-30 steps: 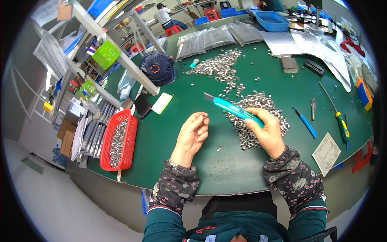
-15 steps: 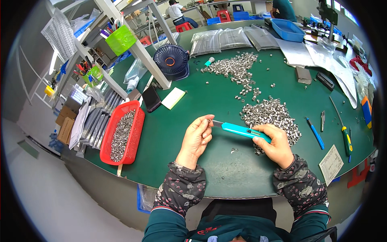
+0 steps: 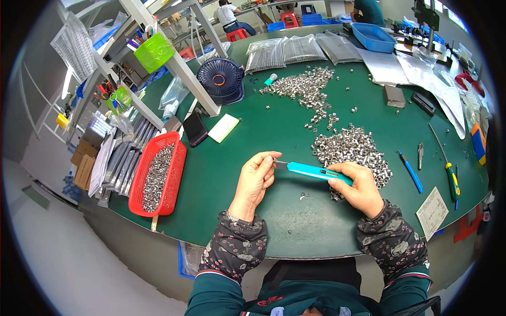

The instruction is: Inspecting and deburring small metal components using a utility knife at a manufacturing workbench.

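My right hand (image 3: 358, 188) is wrapped round a turquoise utility knife (image 3: 311, 171), its blade pointing left. The fingertips of my left hand (image 3: 255, 179) are pinched on a small metal ring (image 3: 274, 159), mostly hidden by the fingers. The knife's blade (image 3: 281, 165) reaches to the ring between those fingertips. Just beyond the knife and my right hand lies a heap of short shiny metal rings (image 3: 350, 152). Tiny shavings (image 3: 304, 196) lie on the green tabletop (image 3: 284, 237) below the knife.
A red basket (image 3: 178, 176) of small metal pieces stands left. Farther back are a second ring pile (image 3: 303, 87), a dark blue fan (image 3: 220, 79), bagged tubes (image 3: 303, 50) and a blue tray (image 3: 373, 38). A blue pen-like tool (image 3: 410, 173) and a screwdriver (image 3: 450, 179) lie right.
The knife blade has tilted slightly at the ring, and its handle has shifted a little down. Both hands keep their grips. The whole view has shifted slightly.
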A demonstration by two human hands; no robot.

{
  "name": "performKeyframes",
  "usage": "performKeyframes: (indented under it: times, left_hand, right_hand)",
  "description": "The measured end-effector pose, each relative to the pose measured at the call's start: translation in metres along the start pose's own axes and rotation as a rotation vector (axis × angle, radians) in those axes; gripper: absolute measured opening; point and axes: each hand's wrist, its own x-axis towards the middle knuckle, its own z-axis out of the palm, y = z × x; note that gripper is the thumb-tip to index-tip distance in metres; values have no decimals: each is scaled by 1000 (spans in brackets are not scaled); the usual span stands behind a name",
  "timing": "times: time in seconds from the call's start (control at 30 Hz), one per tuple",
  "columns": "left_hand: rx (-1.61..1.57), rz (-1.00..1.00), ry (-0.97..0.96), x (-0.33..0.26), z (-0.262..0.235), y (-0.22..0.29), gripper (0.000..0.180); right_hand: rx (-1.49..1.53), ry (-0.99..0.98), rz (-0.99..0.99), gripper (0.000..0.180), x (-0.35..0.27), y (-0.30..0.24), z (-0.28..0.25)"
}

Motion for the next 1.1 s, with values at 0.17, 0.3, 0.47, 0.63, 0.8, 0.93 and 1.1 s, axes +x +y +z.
performKeyframes:
  times: [0.17,0.3,0.47,0.63,0.8,0.93,1.1]
  left_hand:
    - [72,18,18,1,2,-1,21]
    - [69,-4,36,1,0,-2,23]
    - [-14,-54,25,0,-2,-1,27]
    - [-52,-82,77,0,-1,0,26]
    - [-52,-43,96,0,3,3,24]
    - [-88,-33,93,2,2,1,20]
    - [-114,-10,33,3,-8,-3,18]
  right_hand:
    - [-114,21,-51,26,-1,-5,-2]
    - [-219,69,-171,28,0,-6,-1]
    - [-373,148,-317,32,0,-14,1]
    - [-278,249,-260,30,2,-10,-3]
    - [-258,181,-223,28,1,-10,0]
    - [-247,166,-191,27,1,-8,0]
    - [-202,121,-156,27,0,-4,1]
